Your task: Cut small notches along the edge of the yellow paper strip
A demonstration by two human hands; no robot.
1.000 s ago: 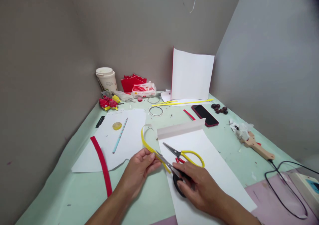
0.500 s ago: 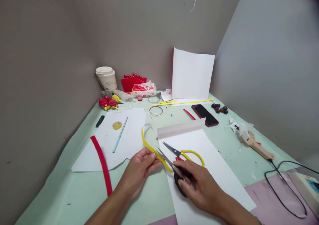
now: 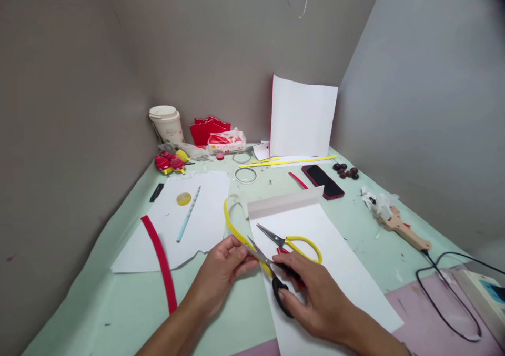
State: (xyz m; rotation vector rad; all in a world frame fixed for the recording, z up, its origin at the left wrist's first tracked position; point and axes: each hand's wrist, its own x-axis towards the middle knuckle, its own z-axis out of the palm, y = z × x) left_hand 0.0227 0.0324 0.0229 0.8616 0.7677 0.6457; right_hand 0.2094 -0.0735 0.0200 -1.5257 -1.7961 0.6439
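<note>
My left hand pinches a thin yellow strip whose edge is cut into a fringe. The strip curves up and away, and a pale curl stands at its far end. In my right hand is a pair of black-handled scissors, fingers through the handles. Their blades are parted and lie across the strip beside my left fingertips. Under my right hand rests a white paper sheet with a folded far edge. A second pair of scissors, yellow-handled, lies on that sheet.
To the left, a red strip lies near another paper sheet bearing a pencil and a tape roll. A phone and a corded glue gun lie right. A cup stands at the back.
The scissors in my right hand have shifted slightly left, closer to my left fingertips, with their blades across the yellow strip. My left hand has barely moved.
</note>
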